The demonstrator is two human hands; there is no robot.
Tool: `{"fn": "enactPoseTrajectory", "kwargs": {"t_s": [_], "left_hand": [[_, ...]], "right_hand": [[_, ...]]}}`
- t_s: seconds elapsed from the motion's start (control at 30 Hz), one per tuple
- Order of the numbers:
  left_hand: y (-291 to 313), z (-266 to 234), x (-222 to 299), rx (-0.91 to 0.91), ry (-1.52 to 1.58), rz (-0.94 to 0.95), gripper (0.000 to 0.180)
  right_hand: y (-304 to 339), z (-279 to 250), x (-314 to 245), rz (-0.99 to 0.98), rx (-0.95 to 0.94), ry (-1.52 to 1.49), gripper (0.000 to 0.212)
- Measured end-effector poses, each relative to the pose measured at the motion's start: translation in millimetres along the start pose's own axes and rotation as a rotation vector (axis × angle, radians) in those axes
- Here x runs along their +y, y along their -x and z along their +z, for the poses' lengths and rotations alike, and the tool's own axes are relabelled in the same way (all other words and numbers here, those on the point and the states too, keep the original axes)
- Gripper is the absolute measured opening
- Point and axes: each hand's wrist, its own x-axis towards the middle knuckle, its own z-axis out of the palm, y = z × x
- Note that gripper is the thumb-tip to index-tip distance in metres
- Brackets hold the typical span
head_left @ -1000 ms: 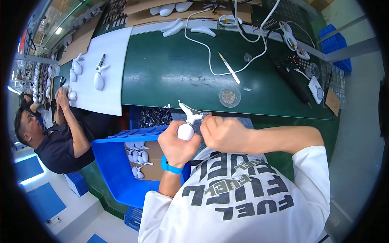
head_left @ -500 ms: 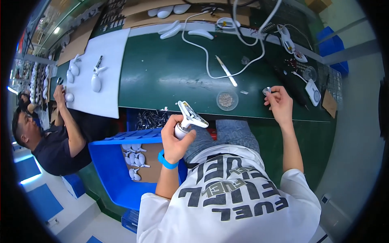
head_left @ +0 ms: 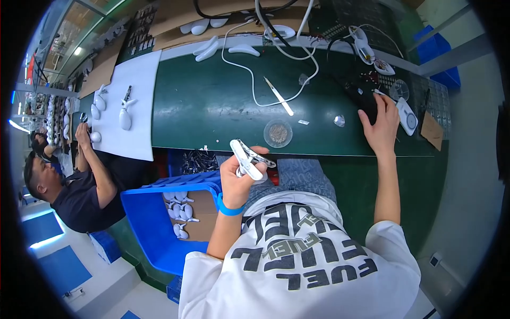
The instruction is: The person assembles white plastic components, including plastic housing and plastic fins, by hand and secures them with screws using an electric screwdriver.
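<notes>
My left hand (head_left: 239,183) is closed round a white plastic device housing (head_left: 245,158), its narrow end tilted up and some shiny inner parts showing. Most of its body is hidden in my palm. My right hand (head_left: 381,125) reaches over the right part of the green bench, thumb and fingers apart, above a long black tool (head_left: 366,95); whether the fingertips touch it I cannot tell. To the left of that hand lies a small shiny, clear-looking piece (head_left: 339,121). A round clear dish of small metal parts (head_left: 278,133) stands near the bench's front edge.
A white pen-like tool (head_left: 279,97) and a looping white cable (head_left: 252,80) lie on the bench. At far right sits a white device with a round dial (head_left: 407,116). A blue bin (head_left: 141,223) with white housings stands left of me. A co-worker (head_left: 79,194) works further left.
My right hand has left the shiny piece it was pinching and moved right to the black tool, its fingers spreading. My left hand has turned the white housing. The view has shifted slightly.
</notes>
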Motion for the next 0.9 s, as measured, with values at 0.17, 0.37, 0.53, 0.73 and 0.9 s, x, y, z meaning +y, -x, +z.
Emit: {"fn": "enactPoseTrajectory", "kwargs": {"t_s": [0.17,0.37,0.53,0.73,0.9], "left_hand": [[5.9,17.1,0.3,-0.038,-0.274,0.133,0.023],[-1.2,27.1,-3.3,-0.152,-0.458,0.128,0.019],[-0.3,19.9,-22.3,-0.051,-0.135,0.243,0.030],[-1.1,18.7,-19.8,-0.062,0.066,0.276,0.030],[-8.1,16.6,-21.1,-0.141,0.091,0.158,0.032]], "right_hand": [[-10.0,-37.0,-77.8,0.095,-0.304,-0.839,0.041],[16.1,-26.2,-156.1,-0.036,-0.798,-1.184,0.028],[22.2,-21.4,-165.2,0.171,-0.656,-1.337,0.020],[-8.1,-18.8,-77.8,-0.008,-0.029,-0.387,0.040],[-6.3,7.1,11.3,0.073,-0.239,0.019,0.068]]}}
